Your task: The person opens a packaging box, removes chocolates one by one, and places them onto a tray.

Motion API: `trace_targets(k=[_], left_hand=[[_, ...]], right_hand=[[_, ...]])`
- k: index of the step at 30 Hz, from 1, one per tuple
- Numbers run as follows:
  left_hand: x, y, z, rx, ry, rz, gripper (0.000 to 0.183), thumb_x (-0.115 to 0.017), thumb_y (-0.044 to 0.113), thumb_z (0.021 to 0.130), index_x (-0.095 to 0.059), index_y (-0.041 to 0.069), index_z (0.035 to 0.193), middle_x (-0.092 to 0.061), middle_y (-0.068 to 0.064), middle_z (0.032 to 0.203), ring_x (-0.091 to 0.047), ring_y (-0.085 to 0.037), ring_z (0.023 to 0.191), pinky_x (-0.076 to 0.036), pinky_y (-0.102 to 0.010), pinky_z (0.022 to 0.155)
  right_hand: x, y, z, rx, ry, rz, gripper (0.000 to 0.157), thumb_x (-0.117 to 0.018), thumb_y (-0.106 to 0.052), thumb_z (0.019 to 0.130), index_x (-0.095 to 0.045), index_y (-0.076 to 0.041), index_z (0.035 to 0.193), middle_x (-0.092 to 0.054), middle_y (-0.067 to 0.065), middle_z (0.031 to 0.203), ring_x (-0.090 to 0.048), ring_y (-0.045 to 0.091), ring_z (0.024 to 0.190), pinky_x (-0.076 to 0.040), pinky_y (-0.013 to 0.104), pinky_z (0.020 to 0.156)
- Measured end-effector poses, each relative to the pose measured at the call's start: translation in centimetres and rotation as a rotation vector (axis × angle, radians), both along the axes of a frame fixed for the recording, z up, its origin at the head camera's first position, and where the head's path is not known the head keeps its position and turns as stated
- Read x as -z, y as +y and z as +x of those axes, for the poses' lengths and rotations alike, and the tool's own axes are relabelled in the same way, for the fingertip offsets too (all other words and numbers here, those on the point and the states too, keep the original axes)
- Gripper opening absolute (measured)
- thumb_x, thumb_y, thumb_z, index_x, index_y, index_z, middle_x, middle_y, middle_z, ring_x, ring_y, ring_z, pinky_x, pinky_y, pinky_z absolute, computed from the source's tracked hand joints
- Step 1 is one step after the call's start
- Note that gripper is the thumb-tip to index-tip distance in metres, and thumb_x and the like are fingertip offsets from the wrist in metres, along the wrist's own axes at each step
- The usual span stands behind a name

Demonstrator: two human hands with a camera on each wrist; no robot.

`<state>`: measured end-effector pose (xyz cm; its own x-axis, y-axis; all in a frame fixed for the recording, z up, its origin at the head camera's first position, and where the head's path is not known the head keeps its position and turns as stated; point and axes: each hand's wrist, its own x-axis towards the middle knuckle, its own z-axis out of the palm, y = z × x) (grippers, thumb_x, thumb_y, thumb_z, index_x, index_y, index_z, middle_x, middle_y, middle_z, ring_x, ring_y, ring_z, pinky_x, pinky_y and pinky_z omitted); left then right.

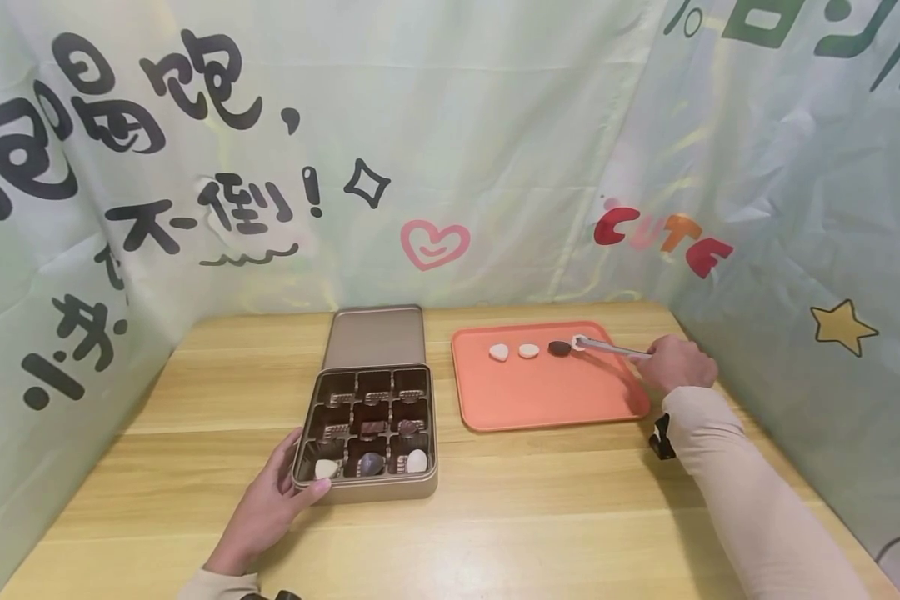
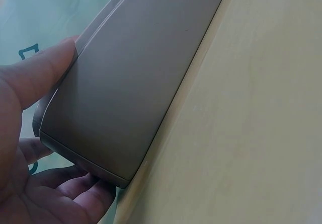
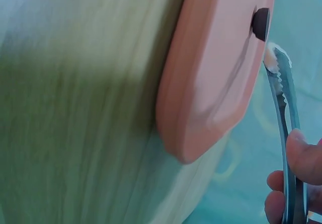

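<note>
My left hand [image 1: 266, 502] grips the near left corner of a brown tin box [image 1: 363, 492], its thumb at the rim and its fingers around the side. The box's front row holds a white pebble [image 1: 326, 469], a blue-grey pebble [image 1: 372, 464] and another white pebble [image 1: 417, 461]. Two reddish-brown pieces [image 1: 372, 428] sit in the middle row. On the right, my right hand [image 1: 681, 364] holds metal tongs [image 1: 617, 347], whose tips pinch a white pebble [image 3: 270, 61] over the orange tray [image 1: 551, 396]. Left of the tips, a dark pebble [image 1: 559, 348] lies on the tray.
Two more white pebbles [image 1: 528, 351] lie in line on the tray's far part. The box's lid [image 1: 375, 337] is folded back flat behind it. Printed cloth [image 1: 510, 150] hangs around the wooden table [image 1: 495, 533] on the far, left and right sides.
</note>
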<state>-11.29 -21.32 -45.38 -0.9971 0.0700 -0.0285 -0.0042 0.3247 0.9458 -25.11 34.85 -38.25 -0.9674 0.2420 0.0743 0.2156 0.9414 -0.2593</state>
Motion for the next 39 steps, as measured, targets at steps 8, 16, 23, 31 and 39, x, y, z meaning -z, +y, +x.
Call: trace_targets(k=[8, 16, 23, 31, 39], left_hand=[[0.0, 0.0, 0.2, -0.006, -0.018, -0.001, 0.096, -0.076, 0.023, 0.085, -0.012, 0.012, 0.156, -0.019, -0.022, 0.157, -0.031, -0.036, 0.138, -0.034, -0.039, 0.107], [-0.1, 0.0, 0.1, -0.006, -0.016, 0.003, 0.097, -0.076, 0.024, 0.085, -0.012, 0.013, 0.156, -0.018, -0.021, 0.157, -0.030, -0.036, 0.139, -0.033, -0.039, 0.107], [-0.1, 0.1, 0.0, -0.008, -0.014, 0.003, 0.097, -0.077, 0.025, 0.084, -0.013, 0.015, 0.156, -0.020, -0.021, 0.157, -0.032, -0.036, 0.138, -0.034, -0.039, 0.107], [-0.1, 0.2, 0.0, -0.003, -0.013, 0.036, 0.098, -0.077, 0.023, 0.083, -0.013, 0.013, 0.156, -0.019, -0.021, 0.157, -0.031, -0.036, 0.138, -0.034, -0.037, 0.107], [-0.2, 0.2, 0.1, -0.004, -0.012, 0.036, 0.097, -0.077, 0.022, 0.083, -0.013, 0.012, 0.156, -0.018, -0.022, 0.157, -0.030, -0.036, 0.138, -0.034, -0.038, 0.107]], right_hand=[[-0.2, 0.5, 0.1, 0.008, -0.030, -0.005, 0.039, -0.062, -0.042, 0.090, -0.070, -0.004, 0.095, -0.065, 0.016, 0.073, -0.061, 0.040, 0.069, -0.045, 0.048, 0.052], [-0.6, -1.6, 0.1, -0.032, 0.026, 0.004, 0.041, -0.064, -0.044, 0.088, -0.071, -0.006, 0.100, -0.066, 0.013, 0.077, -0.059, 0.037, 0.071, -0.042, 0.048, 0.055], [-1.2, -4.1, -0.2, -0.092, 0.035, 0.049, 0.037, -0.068, -0.043, 0.086, -0.073, -0.009, 0.101, -0.066, 0.008, 0.074, -0.058, 0.031, 0.065, -0.041, 0.043, 0.050], [-1.6, -6.6, -0.1, -0.166, 0.038, 0.083, 0.033, -0.068, -0.042, 0.086, -0.073, -0.011, 0.098, -0.063, 0.005, 0.070, -0.057, 0.029, 0.065, -0.042, 0.047, 0.058], [-1.8, -9.9, 0.4, -0.273, 0.067, 0.135, 0.034, -0.070, -0.045, 0.086, -0.074, -0.013, 0.097, -0.062, 0.001, 0.066, -0.055, 0.026, 0.061, -0.044, 0.047, 0.061]])
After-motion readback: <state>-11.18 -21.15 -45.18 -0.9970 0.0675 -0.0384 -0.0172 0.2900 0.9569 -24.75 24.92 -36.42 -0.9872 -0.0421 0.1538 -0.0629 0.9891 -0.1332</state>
